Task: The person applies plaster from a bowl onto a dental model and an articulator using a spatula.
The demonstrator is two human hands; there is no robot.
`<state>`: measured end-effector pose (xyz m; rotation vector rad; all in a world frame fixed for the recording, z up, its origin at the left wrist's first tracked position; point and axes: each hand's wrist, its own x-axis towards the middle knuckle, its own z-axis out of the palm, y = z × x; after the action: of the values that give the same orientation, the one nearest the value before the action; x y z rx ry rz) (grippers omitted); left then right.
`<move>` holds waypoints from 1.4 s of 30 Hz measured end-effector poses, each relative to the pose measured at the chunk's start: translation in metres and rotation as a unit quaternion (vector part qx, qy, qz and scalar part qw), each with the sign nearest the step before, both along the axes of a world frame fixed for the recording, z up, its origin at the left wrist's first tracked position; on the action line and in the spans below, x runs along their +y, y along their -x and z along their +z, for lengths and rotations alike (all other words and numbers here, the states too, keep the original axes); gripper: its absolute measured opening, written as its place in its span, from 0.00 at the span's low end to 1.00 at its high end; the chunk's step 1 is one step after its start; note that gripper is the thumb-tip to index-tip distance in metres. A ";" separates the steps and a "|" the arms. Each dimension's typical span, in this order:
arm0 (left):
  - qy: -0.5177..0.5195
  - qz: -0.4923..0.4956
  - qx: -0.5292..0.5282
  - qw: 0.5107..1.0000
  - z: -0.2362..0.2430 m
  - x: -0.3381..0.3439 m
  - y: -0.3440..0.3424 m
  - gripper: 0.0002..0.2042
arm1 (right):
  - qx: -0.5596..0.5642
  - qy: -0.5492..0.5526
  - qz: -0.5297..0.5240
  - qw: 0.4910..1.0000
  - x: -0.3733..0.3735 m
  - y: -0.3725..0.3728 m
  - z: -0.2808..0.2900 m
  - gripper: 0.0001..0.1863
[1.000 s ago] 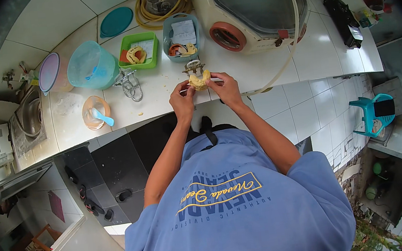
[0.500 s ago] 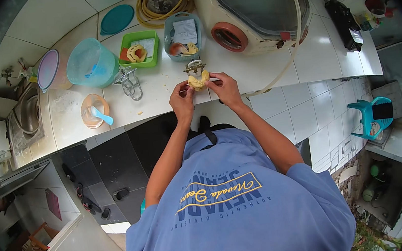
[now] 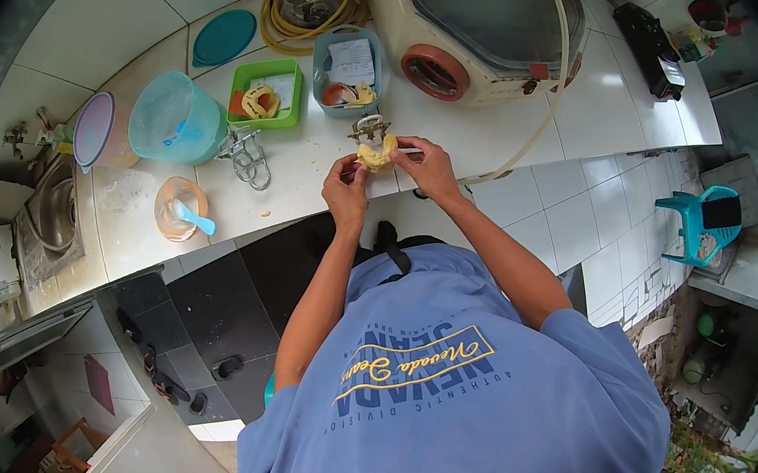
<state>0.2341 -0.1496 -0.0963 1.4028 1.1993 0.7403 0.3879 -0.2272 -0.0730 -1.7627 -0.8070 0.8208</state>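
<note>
Left hand [image 3: 347,190] and right hand [image 3: 430,168], joint grip on yellow cast [image 3: 378,159], at white counter [image 3: 490,128] above dark floor [image 3: 217,313].

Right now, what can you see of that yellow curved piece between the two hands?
The yellow curved piece is horseshoe-shaped, its opening facing away from the person. It looks matte and plaster-like, with an uneven surface; finer detail is too small to make out. The left hand grips its left side, the right hand its right, near the front edge of the white counter. A small metal frame sits just beyond; whether they touch is unclear.
</note>
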 end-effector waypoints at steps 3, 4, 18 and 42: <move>0.008 0.001 0.002 1.000 0.001 -0.001 0.001 0.13 | -0.008 -0.003 -0.007 1.000 0.000 0.001 0.001 0.21; 0.008 0.001 0.002 1.000 -0.001 0.000 0.001 0.13 | -0.007 -0.003 -0.007 1.000 0.000 0.000 0.000 0.21; 0.015 0.002 -0.037 0.999 -0.008 0.001 0.002 0.12 | -0.062 -0.008 -0.074 0.995 0.012 -0.009 0.019 0.20; 0.024 0.003 -0.044 0.999 -0.007 -0.001 0.002 0.11 | -0.096 -0.035 0.002 0.995 0.054 -0.016 0.053 0.15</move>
<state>0.2325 -0.1508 -0.1031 1.3145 1.1449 0.7646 0.4044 -0.1731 -0.0198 -1.7967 -0.9533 0.6250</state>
